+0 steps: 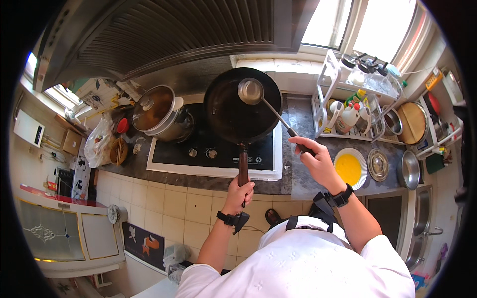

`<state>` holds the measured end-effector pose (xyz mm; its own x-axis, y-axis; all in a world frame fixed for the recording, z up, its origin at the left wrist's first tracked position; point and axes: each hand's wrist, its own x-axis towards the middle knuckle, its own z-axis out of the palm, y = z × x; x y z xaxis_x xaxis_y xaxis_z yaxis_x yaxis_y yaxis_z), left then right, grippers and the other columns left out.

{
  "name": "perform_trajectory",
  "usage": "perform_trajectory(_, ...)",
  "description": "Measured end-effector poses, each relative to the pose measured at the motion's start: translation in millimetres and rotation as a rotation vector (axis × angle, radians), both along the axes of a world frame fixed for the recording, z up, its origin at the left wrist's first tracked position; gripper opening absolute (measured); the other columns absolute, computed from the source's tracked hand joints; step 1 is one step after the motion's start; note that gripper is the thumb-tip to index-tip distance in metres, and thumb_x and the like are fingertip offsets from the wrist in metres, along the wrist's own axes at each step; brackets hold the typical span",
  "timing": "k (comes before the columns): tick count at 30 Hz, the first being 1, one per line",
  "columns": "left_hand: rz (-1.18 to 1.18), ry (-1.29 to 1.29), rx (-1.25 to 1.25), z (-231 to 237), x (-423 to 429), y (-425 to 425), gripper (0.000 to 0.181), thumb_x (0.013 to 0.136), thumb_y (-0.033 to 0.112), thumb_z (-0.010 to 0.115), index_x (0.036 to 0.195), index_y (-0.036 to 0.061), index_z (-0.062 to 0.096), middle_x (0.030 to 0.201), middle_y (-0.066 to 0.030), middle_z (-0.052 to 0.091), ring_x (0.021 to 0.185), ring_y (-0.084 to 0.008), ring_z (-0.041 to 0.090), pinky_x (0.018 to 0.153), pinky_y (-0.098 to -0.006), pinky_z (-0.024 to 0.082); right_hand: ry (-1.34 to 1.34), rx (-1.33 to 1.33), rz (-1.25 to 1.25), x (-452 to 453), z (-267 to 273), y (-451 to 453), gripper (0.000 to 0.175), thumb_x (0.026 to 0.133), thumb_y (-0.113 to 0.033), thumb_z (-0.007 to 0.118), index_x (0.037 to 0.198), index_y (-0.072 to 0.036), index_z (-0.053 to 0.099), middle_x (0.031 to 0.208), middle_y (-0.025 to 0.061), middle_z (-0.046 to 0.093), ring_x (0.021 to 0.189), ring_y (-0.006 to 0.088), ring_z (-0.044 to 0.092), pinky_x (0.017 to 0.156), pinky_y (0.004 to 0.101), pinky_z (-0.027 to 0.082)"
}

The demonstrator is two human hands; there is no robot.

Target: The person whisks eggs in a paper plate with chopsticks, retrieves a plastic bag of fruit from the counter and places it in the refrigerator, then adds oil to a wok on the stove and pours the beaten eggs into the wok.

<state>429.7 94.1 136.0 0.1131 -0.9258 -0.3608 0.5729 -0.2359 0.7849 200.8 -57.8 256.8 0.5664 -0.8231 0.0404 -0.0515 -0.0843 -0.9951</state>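
Note:
My left hand (239,193) is closed around the wooden handle of a dark wok (231,108), which is over the right side of the black gas hob (179,158). In my right hand (313,158) is the dark grip of a metal ladle (250,91), its bowl over the upper right part of the wok. The inside of the wok is dark, and I cannot tell whether oil lies in it. Just right of my right hand, a white fluted bowl (364,178) of yellow liquid, looking like beaten egg, stands on the dark countertop (302,115).
A glass-lidded steamer pot (154,110) stands on the hob's left. Further left are a plastic bag (97,143) and a basket with chopsticks (118,152). A white rack (322,111) with bottles, a glass lid (378,165) and a metal bowl (408,170) are at right. The range hood (179,37) hangs above.

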Motion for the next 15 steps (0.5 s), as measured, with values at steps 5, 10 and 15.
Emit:
perform_trajectory(5, 0.051, -0.327, 0.076, 18, 5, -8, 0.015, 0.092, 0.004, 0.06, 0.099, 0.0063, 0.047, 0.062, 0.0001, 0.047, 0.041, -0.0075, 0.044, 0.037, -0.0235, 0.034, -0.026, 0.037, -0.04, -11, -8, -6, 0.043, 0.086, 0.001, 0.047, 0.125, -0.002, 0.066, 0.089, -0.0021, 0.056, 0.076, 0.0053, 0.046, 0.068, 0.0202, 0.04)
perform_trajectory(10, 0.066, -0.356, 0.171, 59, 21, -19, 0.013, 0.092, 0.003, 0.059, 0.098, 0.0059, 0.049, 0.065, 0.0005, 0.047, 0.044, -0.0067, 0.044, 0.037, -0.0226, 0.033, -0.069, 0.032, -0.063, -11, -16, -9, 0.043, 0.085, 0.002, 0.047, 0.124, -0.002, 0.067, 0.089, -0.002, 0.056, 0.077, 0.0058, 0.047, 0.069, 0.0203, 0.041)
perform_trajectory(15, 0.022, -0.198, 0.232, 98, 39, -28, 0.008, 0.094, 0.008, 0.058, 0.098, 0.0069, 0.05, 0.068, 0.0023, 0.047, 0.048, -0.0045, 0.044, 0.038, -0.0201, 0.03, -0.109, 0.074, -0.043, -6, -22, -11, 0.045, 0.085, 0.002, 0.048, 0.125, -0.004, 0.066, 0.089, -0.0016, 0.057, 0.077, 0.006, 0.048, 0.07, 0.0207, 0.042)
